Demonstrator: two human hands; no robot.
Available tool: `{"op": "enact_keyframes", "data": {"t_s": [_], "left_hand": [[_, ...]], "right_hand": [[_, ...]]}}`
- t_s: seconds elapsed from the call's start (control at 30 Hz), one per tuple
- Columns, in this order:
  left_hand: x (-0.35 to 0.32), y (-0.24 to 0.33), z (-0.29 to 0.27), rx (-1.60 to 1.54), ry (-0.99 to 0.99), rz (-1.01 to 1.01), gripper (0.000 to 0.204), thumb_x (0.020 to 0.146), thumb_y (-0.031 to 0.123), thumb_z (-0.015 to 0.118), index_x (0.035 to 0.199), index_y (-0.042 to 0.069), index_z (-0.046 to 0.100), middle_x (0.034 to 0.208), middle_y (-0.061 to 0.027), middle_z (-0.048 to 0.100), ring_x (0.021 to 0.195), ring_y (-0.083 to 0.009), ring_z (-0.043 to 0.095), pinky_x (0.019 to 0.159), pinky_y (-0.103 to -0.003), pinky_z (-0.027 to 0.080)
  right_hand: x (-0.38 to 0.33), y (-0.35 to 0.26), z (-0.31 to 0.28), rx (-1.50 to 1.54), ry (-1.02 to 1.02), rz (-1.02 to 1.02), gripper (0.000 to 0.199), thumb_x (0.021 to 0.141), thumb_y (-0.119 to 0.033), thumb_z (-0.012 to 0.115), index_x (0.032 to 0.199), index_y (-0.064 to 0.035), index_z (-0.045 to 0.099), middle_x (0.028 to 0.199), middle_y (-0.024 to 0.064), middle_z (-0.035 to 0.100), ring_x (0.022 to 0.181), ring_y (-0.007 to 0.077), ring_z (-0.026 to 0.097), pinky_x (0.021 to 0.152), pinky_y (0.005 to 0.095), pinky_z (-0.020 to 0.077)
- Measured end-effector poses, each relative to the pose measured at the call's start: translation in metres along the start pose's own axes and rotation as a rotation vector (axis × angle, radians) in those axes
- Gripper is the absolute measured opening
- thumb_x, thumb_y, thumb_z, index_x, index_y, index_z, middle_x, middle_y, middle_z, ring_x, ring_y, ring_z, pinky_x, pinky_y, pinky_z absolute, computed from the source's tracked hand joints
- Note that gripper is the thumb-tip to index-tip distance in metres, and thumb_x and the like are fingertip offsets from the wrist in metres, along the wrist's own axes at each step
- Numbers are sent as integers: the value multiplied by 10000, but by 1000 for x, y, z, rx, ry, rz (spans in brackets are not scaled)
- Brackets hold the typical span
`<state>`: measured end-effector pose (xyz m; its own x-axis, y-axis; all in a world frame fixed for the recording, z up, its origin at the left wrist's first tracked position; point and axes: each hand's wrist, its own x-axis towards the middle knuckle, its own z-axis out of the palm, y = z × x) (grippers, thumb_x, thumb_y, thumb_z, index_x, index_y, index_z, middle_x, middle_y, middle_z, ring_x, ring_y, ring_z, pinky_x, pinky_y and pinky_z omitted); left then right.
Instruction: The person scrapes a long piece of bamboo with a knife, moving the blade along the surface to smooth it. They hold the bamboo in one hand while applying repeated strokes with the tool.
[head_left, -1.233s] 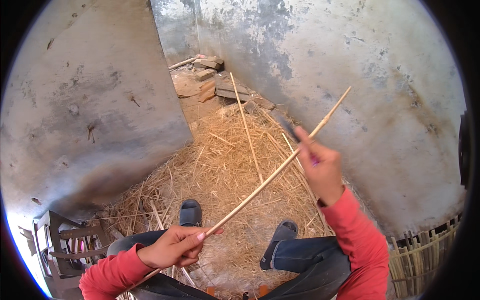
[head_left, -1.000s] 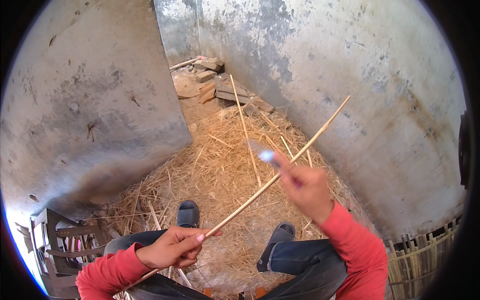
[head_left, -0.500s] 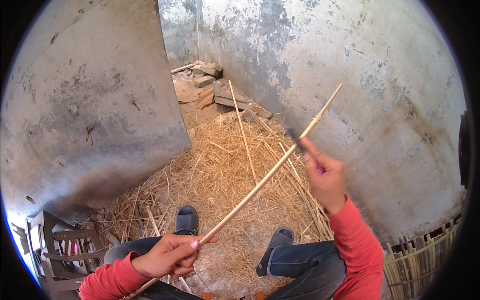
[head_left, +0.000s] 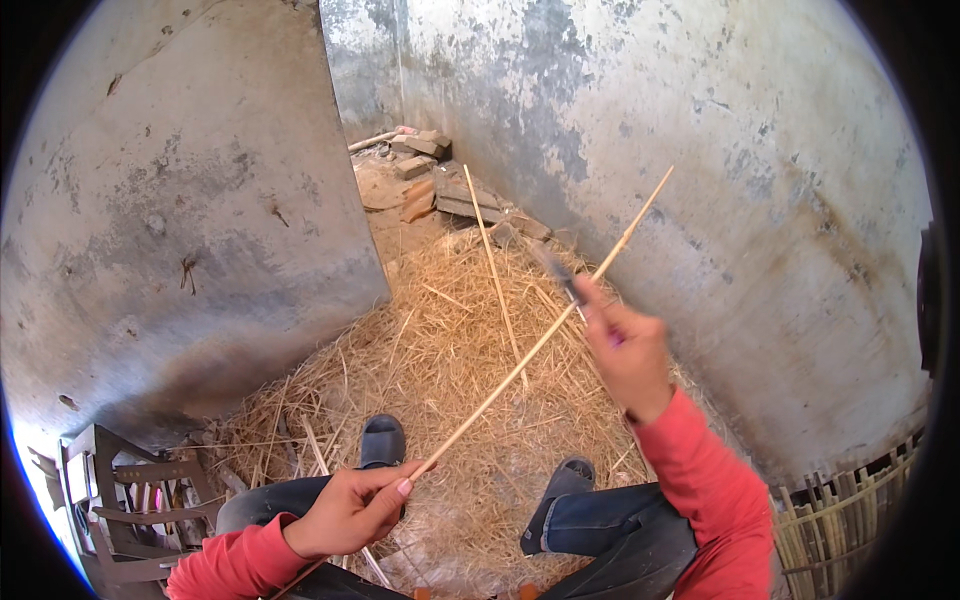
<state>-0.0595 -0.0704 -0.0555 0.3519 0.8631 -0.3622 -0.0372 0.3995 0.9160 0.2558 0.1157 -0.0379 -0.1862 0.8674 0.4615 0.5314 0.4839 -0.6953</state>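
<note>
A long, thin pale bamboo strip (head_left: 500,388) slants up from lower left to upper right, with a small knot near its far end. My left hand (head_left: 345,512) is closed round its lower part, above my left thigh. My right hand (head_left: 632,350) grips a knife (head_left: 566,284) whose dark blade is blurred by motion. The blade crosses the strip's upper half and appears to touch it. Fingers cover the knife's handle, and a small purple patch shows at them.
Straw-like shavings (head_left: 450,330) cover the floor around my sandalled feet, with a loose strip (head_left: 490,260) lying on them. Bricks (head_left: 420,155) are piled behind. Worn walls (head_left: 700,120) rise ahead and right. A dark chair-like frame (head_left: 140,500) stands left, a slatted bamboo basket (head_left: 850,520) right.
My right hand and the knife have shifted a little left. The strip's far end has moved slightly left, and its lower end remains in my left hand. The whole view has turned slightly.
</note>
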Motion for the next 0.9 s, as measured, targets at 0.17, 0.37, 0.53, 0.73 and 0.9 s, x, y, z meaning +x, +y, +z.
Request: {"op": "enact_keyframes", "data": {"t_s": [0.17,0.37,0.53,0.73,0.9], "left_hand": [[1,-2,6,111,67,68,419,1091,155,582,1488,23,559,733,65,521,594,-6,434,534,-201,362],[0,-3,7,1,173,24,384,1081,141,598,1441,5,598,727,65,540,591,-6,442,523,-205,363],[5,-7,7,78,221,72,342,1074,143,612,1373,-20,636,721,72,536,591,0,429,518,-199,345],[2,-13,13,138,146,91,265,1073,129,606,1273,-35,665,771,80,537,649,12,431,556,-185,338],[3,-14,15,166,183,107,277,1074,123,601,1291,-42,649,780,76,546,660,9,440,560,-187,345]], "right_hand": [[11,57,-25,-48,266,-52,356,998,-119,654,1352,-110,697,616,12,511,548,40,416,489,271,385],[-36,-4,18,-34,-188,-174,417,939,-50,671,1355,-82,695,679,108,713,543,56,572,502,285,464],[-33,-6,24,-53,-204,-368,402,932,-51,676,1332,-66,707,629,112,666,500,69,551,479,293,447],[7,45,-4,-74,223,-94,361,963,-44,651,1316,-79,721,614,69,636,495,51,498,469,284,412],[-34,21,33,-26,-89,-296,326,974,-69,675,1294,-77,735,597,78,637,476,78,537,450,310,438]]}}
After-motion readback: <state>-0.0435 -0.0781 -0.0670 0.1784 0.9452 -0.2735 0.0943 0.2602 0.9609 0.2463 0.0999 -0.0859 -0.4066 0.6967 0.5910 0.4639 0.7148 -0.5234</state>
